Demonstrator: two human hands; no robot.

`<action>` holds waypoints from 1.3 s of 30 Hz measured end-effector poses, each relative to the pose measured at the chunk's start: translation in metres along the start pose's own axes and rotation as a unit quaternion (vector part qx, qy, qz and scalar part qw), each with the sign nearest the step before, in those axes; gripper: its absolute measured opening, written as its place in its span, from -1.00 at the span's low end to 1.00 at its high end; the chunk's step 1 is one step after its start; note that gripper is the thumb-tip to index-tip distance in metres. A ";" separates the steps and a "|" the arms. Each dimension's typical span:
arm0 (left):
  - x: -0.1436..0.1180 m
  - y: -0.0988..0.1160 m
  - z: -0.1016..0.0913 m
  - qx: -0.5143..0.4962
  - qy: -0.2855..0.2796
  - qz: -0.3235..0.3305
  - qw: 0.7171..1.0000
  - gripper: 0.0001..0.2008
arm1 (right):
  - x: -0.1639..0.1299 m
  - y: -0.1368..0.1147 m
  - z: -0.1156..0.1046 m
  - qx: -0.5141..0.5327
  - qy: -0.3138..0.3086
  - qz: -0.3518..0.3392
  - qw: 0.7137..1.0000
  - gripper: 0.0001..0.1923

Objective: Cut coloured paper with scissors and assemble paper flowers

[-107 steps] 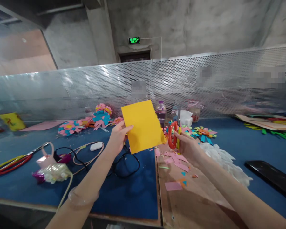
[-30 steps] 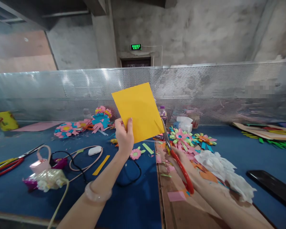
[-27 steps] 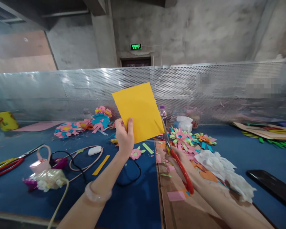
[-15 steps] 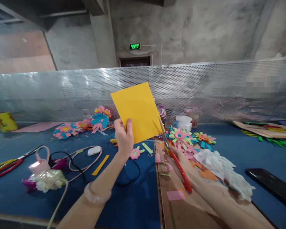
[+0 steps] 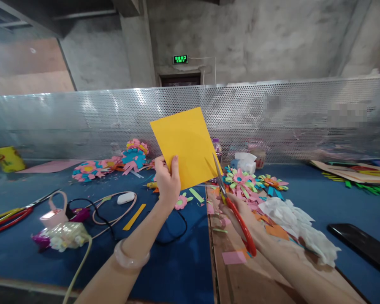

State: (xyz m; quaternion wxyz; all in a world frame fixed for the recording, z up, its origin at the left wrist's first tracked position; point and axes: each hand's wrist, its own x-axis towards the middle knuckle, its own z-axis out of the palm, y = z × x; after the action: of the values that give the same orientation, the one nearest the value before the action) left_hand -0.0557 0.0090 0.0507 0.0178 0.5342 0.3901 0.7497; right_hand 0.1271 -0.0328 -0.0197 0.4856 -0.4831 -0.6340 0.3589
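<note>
left hand [image 5: 167, 183]: raised above the table, forearm rising from the lower left, a pale bangle [image 5: 130, 258] on the wrist; thumb and fingers pinched shut on the lower left corner of a yellow paper sheet [image 5: 185, 145], which is held upright and tilted, its top edge against the perforated metal screen [image 5: 82, 118]; right hand [image 5: 237, 211]: lower and just right of the left hand, forearm coming in from the lower right, fingers closed around the handles of red-handled scissors [image 5: 232, 207]; the blades point up and away, parted slightly, with the lower right edge of the sheet between them; beyond the right hand: paper flowers [image 5: 243, 180] in pink, green and orange, a small bottle [image 5: 217, 148], partly hidden behind the sheet; right of the right hand: crumpled white material [image 5: 291, 219], and farther right a black phone [image 5: 361, 247]; under the right forearm: pink paper scraps [image 5: 233, 256] on a bare wooden board [image 5: 240, 283]; left of the left hand: a white mouse [image 5: 126, 197], looped cables [image 5: 107, 209], a yellow strip [image 5: 134, 217], more paper flowers [image 5: 91, 169] on the blue table cover [image 5: 177, 270]
</note>
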 end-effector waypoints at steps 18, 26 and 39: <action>-0.001 0.001 0.001 0.018 0.007 0.010 1.000 -0.77 | -0.004 -0.011 -0.001 -0.052 0.004 -0.016 0.998 -0.81; -0.001 0.003 0.000 0.034 0.010 0.024 0.999 -0.79 | -0.002 -0.002 0.001 -0.058 0.019 -0.014 0.998 -0.79; -0.002 0.005 -0.001 0.035 0.012 0.036 0.999 -0.77 | -0.004 0.005 0.003 -0.045 0.031 0.000 0.999 -0.75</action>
State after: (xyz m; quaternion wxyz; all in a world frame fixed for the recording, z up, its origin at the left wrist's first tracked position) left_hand -0.0533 0.0042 0.0527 -0.0326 0.5394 0.3965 0.7421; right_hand 0.1258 -0.0354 -0.0260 0.4833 -0.5149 -0.6342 0.3149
